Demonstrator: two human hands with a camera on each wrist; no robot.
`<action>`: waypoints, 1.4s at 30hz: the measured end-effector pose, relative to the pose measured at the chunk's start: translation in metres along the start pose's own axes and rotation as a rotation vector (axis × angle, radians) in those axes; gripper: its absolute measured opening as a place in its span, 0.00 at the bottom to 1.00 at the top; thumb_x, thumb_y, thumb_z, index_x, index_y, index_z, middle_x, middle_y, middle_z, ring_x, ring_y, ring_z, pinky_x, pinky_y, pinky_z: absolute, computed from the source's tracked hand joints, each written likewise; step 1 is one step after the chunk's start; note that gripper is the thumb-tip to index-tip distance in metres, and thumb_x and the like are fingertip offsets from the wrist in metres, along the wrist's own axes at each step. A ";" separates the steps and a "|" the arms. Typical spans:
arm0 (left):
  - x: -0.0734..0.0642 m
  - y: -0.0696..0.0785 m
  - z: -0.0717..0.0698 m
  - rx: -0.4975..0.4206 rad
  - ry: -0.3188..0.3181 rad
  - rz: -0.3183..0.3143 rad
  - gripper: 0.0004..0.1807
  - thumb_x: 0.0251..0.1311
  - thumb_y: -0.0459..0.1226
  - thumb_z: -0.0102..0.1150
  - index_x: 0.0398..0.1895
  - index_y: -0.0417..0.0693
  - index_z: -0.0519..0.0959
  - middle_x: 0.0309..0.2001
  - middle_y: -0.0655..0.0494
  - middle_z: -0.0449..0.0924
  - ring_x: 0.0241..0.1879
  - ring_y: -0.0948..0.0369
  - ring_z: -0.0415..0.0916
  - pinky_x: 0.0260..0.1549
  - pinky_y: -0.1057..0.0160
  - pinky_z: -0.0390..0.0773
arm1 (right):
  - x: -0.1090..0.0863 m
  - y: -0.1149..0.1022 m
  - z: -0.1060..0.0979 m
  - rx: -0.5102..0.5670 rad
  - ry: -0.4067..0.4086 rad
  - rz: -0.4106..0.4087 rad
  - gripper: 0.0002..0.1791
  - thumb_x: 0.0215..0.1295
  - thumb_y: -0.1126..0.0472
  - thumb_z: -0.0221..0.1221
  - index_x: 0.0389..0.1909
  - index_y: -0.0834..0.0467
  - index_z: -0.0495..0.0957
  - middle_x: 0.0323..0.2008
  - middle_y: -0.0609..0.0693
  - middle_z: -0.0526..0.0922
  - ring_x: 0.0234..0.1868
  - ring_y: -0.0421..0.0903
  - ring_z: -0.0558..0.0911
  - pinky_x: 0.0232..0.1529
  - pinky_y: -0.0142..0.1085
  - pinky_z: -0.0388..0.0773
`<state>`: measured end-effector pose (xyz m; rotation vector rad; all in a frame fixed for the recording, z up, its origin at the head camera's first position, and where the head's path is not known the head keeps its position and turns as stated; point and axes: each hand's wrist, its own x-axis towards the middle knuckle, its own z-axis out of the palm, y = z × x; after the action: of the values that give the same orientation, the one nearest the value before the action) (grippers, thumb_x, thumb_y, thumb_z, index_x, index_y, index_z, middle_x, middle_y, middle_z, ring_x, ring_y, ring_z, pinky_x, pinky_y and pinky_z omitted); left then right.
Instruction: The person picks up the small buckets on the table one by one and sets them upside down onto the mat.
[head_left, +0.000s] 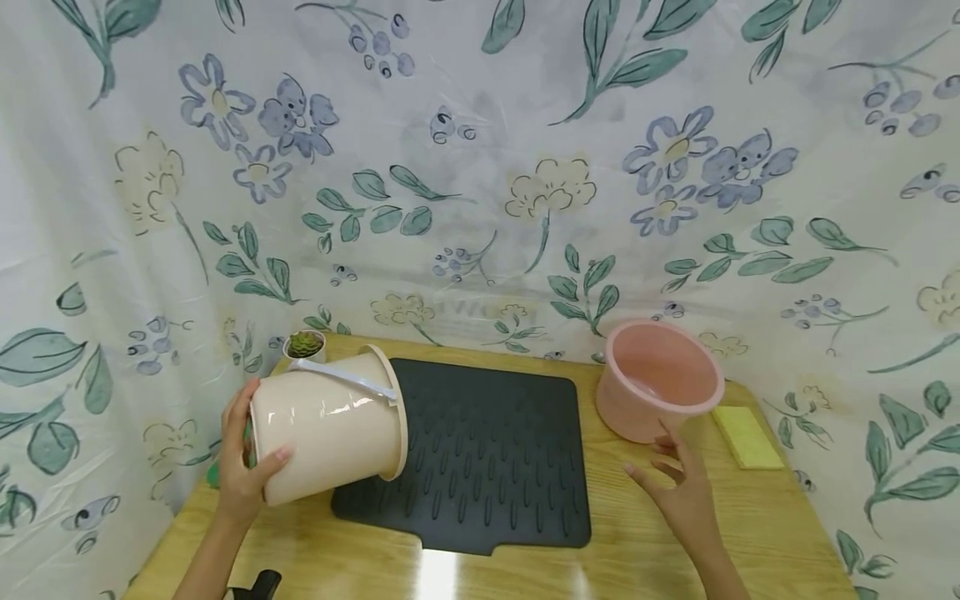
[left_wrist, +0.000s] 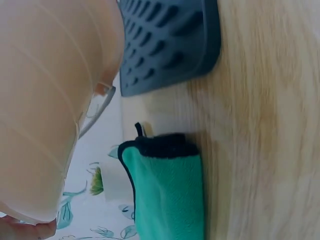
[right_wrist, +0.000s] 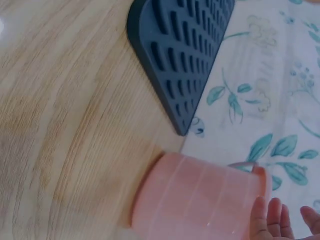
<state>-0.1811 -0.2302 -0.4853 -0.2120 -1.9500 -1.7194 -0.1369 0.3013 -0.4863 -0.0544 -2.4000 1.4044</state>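
My left hand (head_left: pixel 243 471) grips a cream bucket (head_left: pixel 326 425) near its base. The bucket is tipped on its side, its mouth facing right above the left part of a dark drying mat (head_left: pixel 487 450). Its pale handle (head_left: pixel 345 379) lies along the upper side. A pink bucket (head_left: pixel 626 404) stands upright right of the mat. My right hand (head_left: pixel 682 492) is in front of it with fingers loosely bent, holding nothing. In the right wrist view, the fingers (right_wrist: pixel 272 220) overlap the pink bucket's rim; whether they touch it I cannot tell.
Behind the cream bucket stands a small potted succulent (head_left: pixel 303 343). A folded green cloth (left_wrist: pixel 167 190) with dark edging lies on the wooden table (left_wrist: pixel 260 125). To the right lies a flat yellow cloth or sponge (head_left: pixel 748 437). A black handle (head_left: pixel 262 583) shows at the bottom edge. Floral curtain (head_left: pixel 480 167) encloses the table.
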 end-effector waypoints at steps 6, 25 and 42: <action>0.015 -0.007 -0.002 0.087 -0.055 0.006 0.51 0.38 0.26 0.60 0.76 0.50 0.61 0.74 0.62 0.53 0.68 0.64 0.51 0.63 0.57 0.51 | 0.003 0.004 -0.015 0.070 0.003 0.088 0.44 0.64 0.66 0.65 0.78 0.52 0.55 0.55 0.50 0.63 0.53 0.35 0.69 0.49 0.17 0.73; 0.062 0.001 0.025 0.539 -0.296 0.093 0.49 0.46 0.44 0.74 0.76 0.63 0.62 0.75 0.39 0.53 0.72 0.37 0.51 0.51 0.24 0.58 | 0.019 0.018 -0.058 0.083 0.033 0.366 0.45 0.70 0.53 0.61 0.80 0.41 0.44 0.53 0.28 0.63 0.53 0.25 0.68 0.44 0.15 0.64; 0.077 0.017 0.080 0.859 -0.481 0.028 0.51 0.45 0.66 0.68 0.75 0.71 0.60 0.76 0.39 0.49 0.74 0.32 0.44 0.52 0.16 0.49 | 0.016 0.022 -0.059 0.227 0.116 0.385 0.45 0.68 0.57 0.63 0.79 0.43 0.49 0.51 0.33 0.65 0.48 0.25 0.70 0.43 0.13 0.64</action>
<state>-0.2611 -0.1676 -0.4378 -0.3445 -2.8201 -0.7111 -0.1358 0.3649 -0.4742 -0.5488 -2.1975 1.7777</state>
